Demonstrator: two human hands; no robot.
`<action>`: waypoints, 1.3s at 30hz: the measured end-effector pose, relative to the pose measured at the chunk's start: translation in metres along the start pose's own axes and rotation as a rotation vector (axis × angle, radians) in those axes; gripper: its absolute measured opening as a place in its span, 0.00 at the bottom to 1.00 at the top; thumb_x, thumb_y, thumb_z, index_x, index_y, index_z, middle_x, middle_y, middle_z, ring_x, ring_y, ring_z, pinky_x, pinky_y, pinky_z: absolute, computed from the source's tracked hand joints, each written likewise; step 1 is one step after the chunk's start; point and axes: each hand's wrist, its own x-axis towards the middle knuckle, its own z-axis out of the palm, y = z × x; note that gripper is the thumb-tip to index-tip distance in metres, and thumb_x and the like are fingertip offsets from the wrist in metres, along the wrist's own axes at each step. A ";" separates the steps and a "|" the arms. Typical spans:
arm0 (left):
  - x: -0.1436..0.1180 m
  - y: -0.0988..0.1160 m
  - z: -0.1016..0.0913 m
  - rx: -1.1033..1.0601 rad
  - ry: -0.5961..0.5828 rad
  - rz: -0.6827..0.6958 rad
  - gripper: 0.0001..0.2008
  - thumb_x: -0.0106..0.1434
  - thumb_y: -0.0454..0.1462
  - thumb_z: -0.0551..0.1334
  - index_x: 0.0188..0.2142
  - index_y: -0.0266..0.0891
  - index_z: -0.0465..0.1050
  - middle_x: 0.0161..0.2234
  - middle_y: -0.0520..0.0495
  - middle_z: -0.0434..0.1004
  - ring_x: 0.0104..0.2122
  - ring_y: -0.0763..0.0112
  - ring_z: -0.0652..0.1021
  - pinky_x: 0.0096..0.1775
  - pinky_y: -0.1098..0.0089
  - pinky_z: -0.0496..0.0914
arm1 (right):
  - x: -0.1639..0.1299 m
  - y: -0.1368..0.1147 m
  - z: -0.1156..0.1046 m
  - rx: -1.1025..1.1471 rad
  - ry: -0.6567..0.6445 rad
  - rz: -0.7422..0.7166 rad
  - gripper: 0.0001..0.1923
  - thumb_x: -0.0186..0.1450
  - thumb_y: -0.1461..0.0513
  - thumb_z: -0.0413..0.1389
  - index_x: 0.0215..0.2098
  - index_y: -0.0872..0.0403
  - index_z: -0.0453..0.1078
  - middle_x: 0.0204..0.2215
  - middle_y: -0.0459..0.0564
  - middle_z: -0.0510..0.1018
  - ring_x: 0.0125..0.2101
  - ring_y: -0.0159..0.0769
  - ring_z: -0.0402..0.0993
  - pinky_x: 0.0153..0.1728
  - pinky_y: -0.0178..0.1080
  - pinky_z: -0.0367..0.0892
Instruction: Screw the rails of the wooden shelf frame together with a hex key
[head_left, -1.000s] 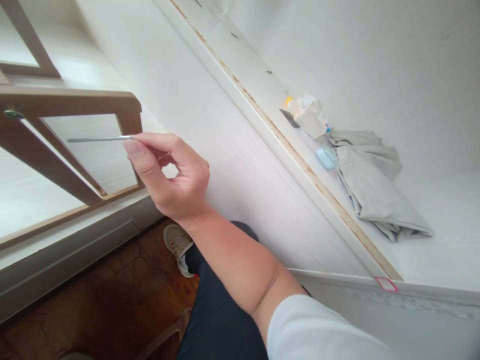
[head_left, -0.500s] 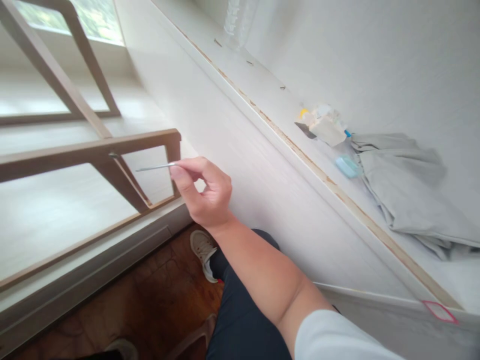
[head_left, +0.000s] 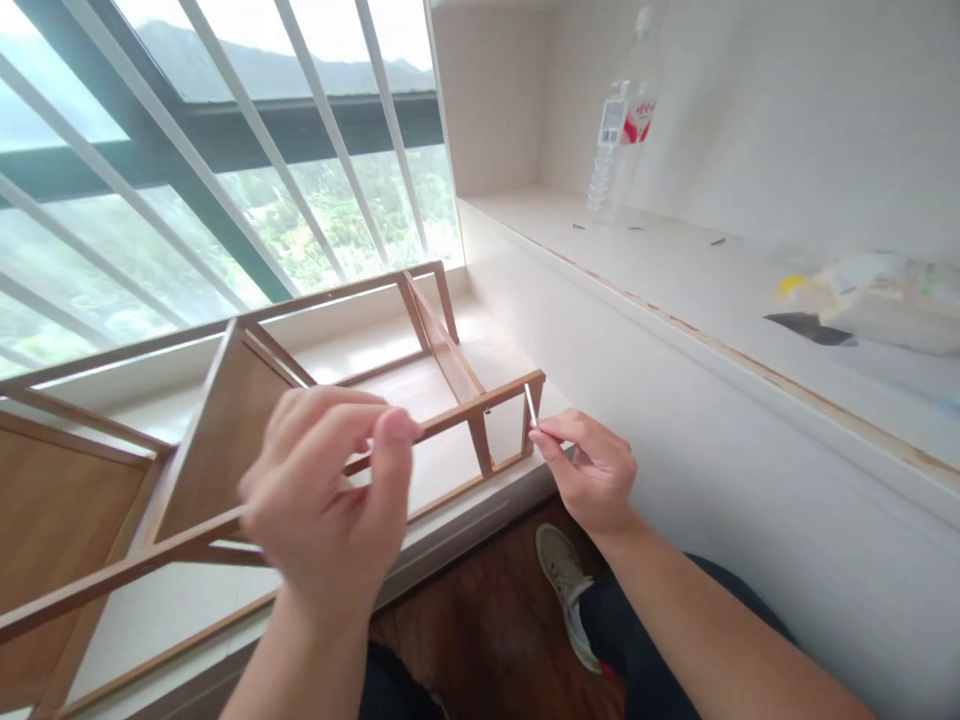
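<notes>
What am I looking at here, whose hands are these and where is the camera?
The camera sits on a person's head and looks forward and down, so the two bare hands are that person's own; no machine is involved. The right hand pinches a thin metal rod that points upward beside the corner of a wooden frame. That frame lies on its side on the window sill. The left hand is raised close to the camera, slightly blurred, in front of one of the frame's rails; whether it grips anything is unclear. On the white shelf to the right stand a plastic bottle and some crumpled wrapping. Below are a dark trouser leg and a shoe.
</notes>
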 end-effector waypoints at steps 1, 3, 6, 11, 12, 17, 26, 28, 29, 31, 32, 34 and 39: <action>0.009 -0.003 0.010 0.013 0.019 0.028 0.06 0.64 0.33 0.66 0.30 0.41 0.75 0.30 0.52 0.77 0.32 0.70 0.75 0.37 0.67 0.71 | 0.000 -0.001 0.000 0.009 -0.007 -0.001 0.11 0.64 0.72 0.62 0.40 0.50 0.77 0.32 0.47 0.81 0.31 0.34 0.76 0.33 0.39 0.71; 0.019 -0.004 0.027 0.031 -0.118 0.044 0.05 0.65 0.32 0.65 0.32 0.42 0.77 0.35 0.51 0.80 0.37 0.68 0.79 0.42 0.65 0.72 | -0.001 -0.002 0.000 0.027 -0.017 -0.009 0.12 0.64 0.73 0.62 0.40 0.50 0.77 0.32 0.48 0.82 0.31 0.35 0.77 0.34 0.39 0.72; 0.016 -0.002 0.039 0.095 -0.275 0.005 0.07 0.67 0.34 0.63 0.41 0.45 0.80 0.47 0.50 0.83 0.52 0.60 0.78 0.55 0.58 0.69 | -0.002 -0.004 0.000 0.052 -0.047 -0.021 0.14 0.64 0.74 0.61 0.41 0.51 0.77 0.33 0.48 0.81 0.32 0.35 0.76 0.34 0.39 0.72; 0.002 -0.008 0.048 0.237 -0.439 -0.026 0.15 0.68 0.39 0.63 0.54 0.50 0.76 0.57 0.50 0.79 0.57 0.57 0.76 0.56 0.54 0.68 | -0.001 -0.010 0.001 0.084 -0.128 -0.059 0.14 0.64 0.75 0.60 0.42 0.52 0.76 0.32 0.48 0.80 0.32 0.34 0.76 0.34 0.38 0.71; 0.001 -0.009 0.049 0.257 -0.454 -0.026 0.15 0.68 0.39 0.63 0.53 0.50 0.77 0.56 0.51 0.79 0.56 0.58 0.78 0.54 0.55 0.70 | -0.001 -0.012 0.002 0.095 -0.150 -0.077 0.14 0.64 0.75 0.60 0.42 0.52 0.76 0.32 0.49 0.80 0.32 0.34 0.75 0.34 0.38 0.71; -0.004 -0.011 0.055 0.303 -0.429 -0.061 0.12 0.67 0.39 0.63 0.49 0.54 0.79 0.53 0.58 0.81 0.45 0.64 0.84 0.43 0.61 0.76 | 0.002 -0.016 0.003 0.126 -0.217 -0.133 0.14 0.65 0.75 0.59 0.43 0.53 0.75 0.32 0.50 0.79 0.32 0.33 0.74 0.33 0.37 0.71; -0.006 -0.015 0.057 0.345 -0.398 -0.043 0.12 0.69 0.38 0.62 0.48 0.56 0.81 0.51 0.61 0.81 0.40 0.66 0.85 0.38 0.64 0.76 | 0.000 -0.009 0.005 0.116 -0.214 -0.129 0.13 0.66 0.74 0.59 0.45 0.53 0.75 0.32 0.50 0.80 0.32 0.33 0.74 0.34 0.37 0.72; -0.007 -0.016 0.057 0.341 -0.398 -0.042 0.12 0.69 0.39 0.62 0.48 0.56 0.81 0.51 0.59 0.82 0.40 0.66 0.85 0.39 0.64 0.76 | 0.000 -0.009 0.005 0.122 -0.212 -0.131 0.13 0.67 0.73 0.58 0.45 0.53 0.75 0.33 0.50 0.80 0.33 0.33 0.75 0.34 0.36 0.72; -0.007 -0.016 0.057 0.338 -0.400 -0.043 0.11 0.70 0.39 0.62 0.48 0.56 0.81 0.51 0.58 0.82 0.40 0.66 0.85 0.39 0.64 0.76 | 0.001 -0.010 0.005 0.124 -0.211 -0.133 0.12 0.67 0.73 0.58 0.45 0.53 0.76 0.32 0.50 0.80 0.32 0.33 0.75 0.34 0.36 0.72; -0.007 -0.016 0.057 0.334 -0.408 -0.045 0.12 0.70 0.39 0.61 0.48 0.55 0.81 0.51 0.57 0.82 0.40 0.66 0.85 0.39 0.64 0.76 | 0.002 -0.011 0.005 0.123 -0.211 -0.135 0.12 0.67 0.72 0.58 0.45 0.53 0.76 0.32 0.50 0.80 0.32 0.33 0.75 0.34 0.36 0.72; -0.007 -0.017 0.057 0.334 -0.413 -0.045 0.12 0.71 0.38 0.61 0.48 0.55 0.81 0.51 0.57 0.82 0.40 0.66 0.85 0.39 0.64 0.76 | 0.002 -0.011 0.005 0.118 -0.211 -0.135 0.12 0.68 0.72 0.58 0.45 0.53 0.76 0.32 0.50 0.80 0.32 0.33 0.75 0.34 0.37 0.73; -0.007 -0.017 0.057 0.337 -0.413 -0.041 0.12 0.71 0.38 0.61 0.48 0.55 0.81 0.51 0.57 0.82 0.40 0.66 0.85 0.39 0.64 0.76 | 0.004 -0.012 0.005 0.108 -0.205 -0.135 0.12 0.68 0.72 0.58 0.45 0.52 0.76 0.32 0.49 0.80 0.32 0.34 0.75 0.34 0.37 0.73; -0.007 -0.015 0.057 0.348 -0.400 -0.040 0.12 0.70 0.37 0.62 0.47 0.55 0.81 0.50 0.56 0.82 0.39 0.65 0.85 0.38 0.64 0.75 | 0.004 -0.009 0.003 0.073 -0.196 -0.171 0.14 0.67 0.73 0.58 0.47 0.52 0.76 0.32 0.49 0.81 0.32 0.34 0.75 0.34 0.36 0.73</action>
